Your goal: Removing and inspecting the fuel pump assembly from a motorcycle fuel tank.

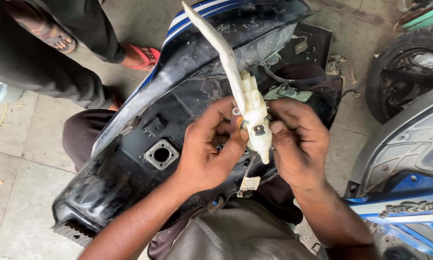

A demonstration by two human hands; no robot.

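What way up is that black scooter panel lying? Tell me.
Inner side up. The black scooter panel shows its bare moulded underside with a square metal fitting; its blue-and-white striped painted face only shows at the far edge.

Lying directly beneath the grip: a black scooter body panel (129, 163), carrying a square metal-rimmed opening (161, 154) just left of the grip. Running along that panel's far edge, above and left: blue and white stripes (197, 12). Dangling just below the grip: a small paper tag (249, 183). Standing well up and right: a black wheel (409, 67). Sitting lower right: a blue scooter cover (409, 212). Resting far upper left on the concrete floor (14, 159): another person's red sandal (142, 55).
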